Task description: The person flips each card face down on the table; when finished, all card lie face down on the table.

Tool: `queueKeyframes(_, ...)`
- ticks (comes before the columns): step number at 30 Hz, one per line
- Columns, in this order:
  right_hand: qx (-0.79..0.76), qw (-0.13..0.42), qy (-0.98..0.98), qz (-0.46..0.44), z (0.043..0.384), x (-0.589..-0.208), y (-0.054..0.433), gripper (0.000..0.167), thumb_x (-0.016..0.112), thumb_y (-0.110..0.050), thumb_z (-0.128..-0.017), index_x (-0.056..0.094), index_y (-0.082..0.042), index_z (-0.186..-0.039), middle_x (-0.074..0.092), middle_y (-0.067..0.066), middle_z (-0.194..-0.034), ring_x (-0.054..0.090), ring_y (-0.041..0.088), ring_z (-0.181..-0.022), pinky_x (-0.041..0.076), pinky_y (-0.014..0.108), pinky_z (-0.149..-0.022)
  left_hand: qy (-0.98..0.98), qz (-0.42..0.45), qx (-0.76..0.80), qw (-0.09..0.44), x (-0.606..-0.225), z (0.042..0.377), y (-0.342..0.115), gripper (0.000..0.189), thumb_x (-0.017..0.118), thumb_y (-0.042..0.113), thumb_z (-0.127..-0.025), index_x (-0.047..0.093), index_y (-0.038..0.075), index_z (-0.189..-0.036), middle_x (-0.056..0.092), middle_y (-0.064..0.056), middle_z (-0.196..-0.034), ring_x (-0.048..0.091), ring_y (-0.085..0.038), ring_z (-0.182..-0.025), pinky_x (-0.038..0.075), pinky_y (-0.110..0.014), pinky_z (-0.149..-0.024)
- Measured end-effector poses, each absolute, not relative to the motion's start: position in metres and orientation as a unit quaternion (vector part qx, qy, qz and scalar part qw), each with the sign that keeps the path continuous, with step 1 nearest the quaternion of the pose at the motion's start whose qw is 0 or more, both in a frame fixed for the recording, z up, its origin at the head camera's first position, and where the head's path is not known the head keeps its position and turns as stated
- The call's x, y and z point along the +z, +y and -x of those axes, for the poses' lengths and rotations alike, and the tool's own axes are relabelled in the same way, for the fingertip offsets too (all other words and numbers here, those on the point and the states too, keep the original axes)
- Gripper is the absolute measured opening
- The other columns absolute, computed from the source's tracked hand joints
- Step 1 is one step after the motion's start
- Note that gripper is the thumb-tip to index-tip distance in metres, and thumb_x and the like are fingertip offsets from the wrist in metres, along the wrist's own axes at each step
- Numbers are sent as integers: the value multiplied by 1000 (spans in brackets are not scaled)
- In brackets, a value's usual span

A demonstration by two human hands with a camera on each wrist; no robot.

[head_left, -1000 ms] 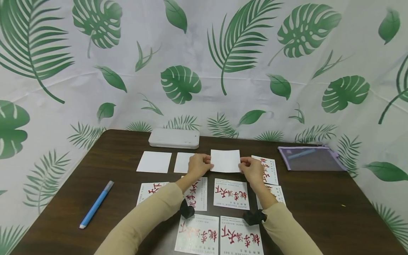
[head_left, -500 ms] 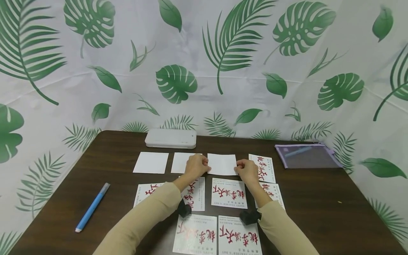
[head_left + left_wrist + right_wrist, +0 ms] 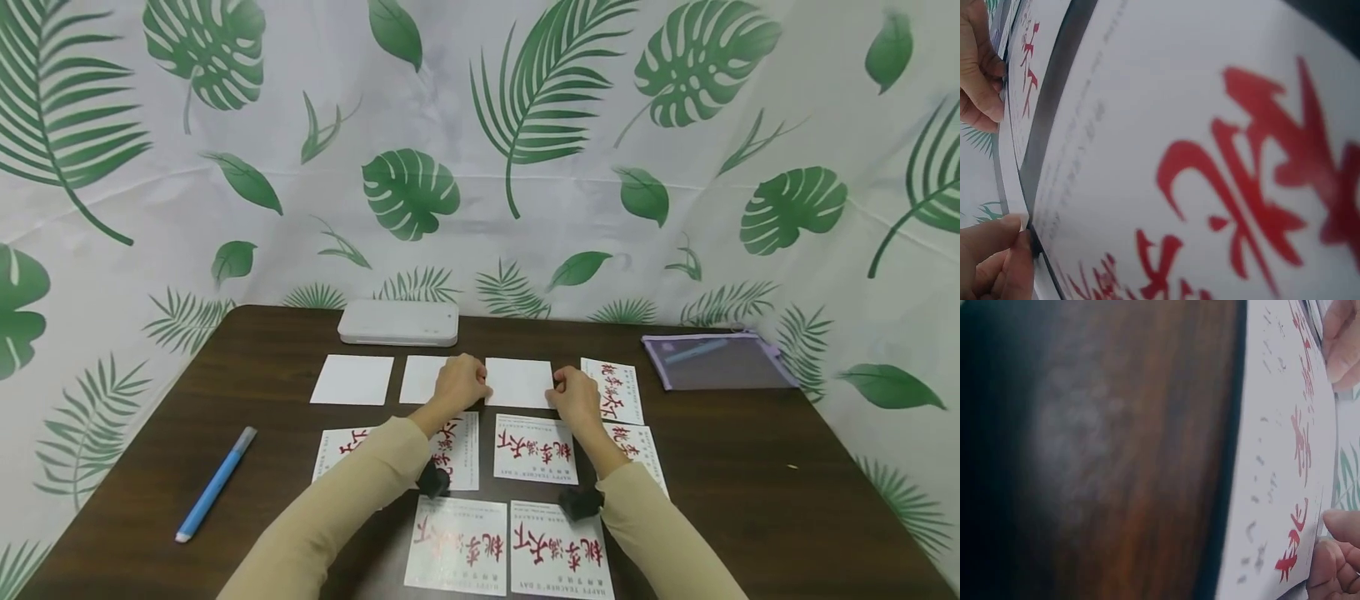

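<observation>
A blank white card lies at the back of the table between my two hands. My left hand pinches its left edge between thumb and finger; the left wrist view shows a white corner between the fingertips. At the opposite edge, my right hand pinches with thumb and forefinger, fingertips close together. Directly in front of it is a printed card with red characters. To the left are two more blank cards, one flat and one partly behind my left hand.
Several red-lettered cards surround the arms, including two front ones and a right-hand one. A white case stands at the back. A blue marker lies left, and a purple mesh pouch back right. A leaf-patterned cloth hangs behind.
Both hands have brought the blank card down and slightly toward me, so it lies flatter in line with the other blank cards. The head view has shifted a little.
</observation>
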State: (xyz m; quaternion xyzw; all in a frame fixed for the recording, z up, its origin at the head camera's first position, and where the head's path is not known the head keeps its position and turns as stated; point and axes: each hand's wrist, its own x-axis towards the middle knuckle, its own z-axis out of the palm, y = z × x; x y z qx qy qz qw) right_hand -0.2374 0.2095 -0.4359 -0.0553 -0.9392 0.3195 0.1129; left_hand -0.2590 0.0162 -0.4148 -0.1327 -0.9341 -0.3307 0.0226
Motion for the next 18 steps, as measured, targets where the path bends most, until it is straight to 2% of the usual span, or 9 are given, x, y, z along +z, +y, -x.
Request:
queueKeyframes(2, 325, 114, -937, 52, 237, -432, 212, 25, 71, -2, -77, 64, 7, -99, 64, 12, -75, 58, 24, -70, 46, 38, -67, -937, 131, -322, 23, -411, 260, 17, 26, 79, 8, -71, 57, 5, -59, 52, 2, -56, 41, -8, -53, 33, -21, -50)
queueKeyframes(5, 363, 112, -923, 52, 237, -425, 222, 23, 70, -2, -79, 64, 9, -99, 62, 12, -74, 60, 22, -64, 49, 30, -60, -935, 131, -328, 23, -407, 262, 22, 14, 78, 10, -74, 69, 0, -80, 63, -3, -67, 52, -12, -58, 44, -25, -56)
queueKeyframes(9, 440, 109, -888, 77, 239, -417, 243, 23, 68, -2, -82, 64, 10, -101, 62, 13, -75, 60, 14, -56, 51, 22, -53, -912, 140, -387, 1, -402, 266, 34, 36, 75, 12, -78, 66, -2, -110, 70, -10, -90, 63, -21, -79, 51, -30, -68)
queueKeyframes(12, 454, 110, -877, 110, 238, -417, 261, 25, 67, -4, -83, 65, 9, -104, 64, 11, -75, 57, 6, -53, 48, 17, -51, -889, 145, -432, -41, -400, 267, 48, 40, 74, 14, -80, 64, -2, -115, 69, -13, -97, 64, -25, -88, 51, -27, -67)
queueKeyframes(15, 434, 115, -883, 134, 235, -420, 278, 26, 67, -6, -83, 65, 8, -105, 65, 10, -73, 54, 1, -49, 42, 15, -49, -872, 142, -461, -79, -398, 267, 64, 43, 74, 13, -80, 62, -2, -118, 68, -14, -101, 64, -25, -87, 52, -24, -65)
queueKeyframes(18, 439, 115, -878, 152, 233, -421, 291, 29, 66, -4, -83, 63, 10, -108, 62, 8, -72, 53, 0, -51, 42, 13, -50, -857, 136, -486, -104, -397, 265, 81, 46, 74, 12, -80, 60, -2, -121, 67, -16, -104, 65, -24, -84, 53, -23, -65)
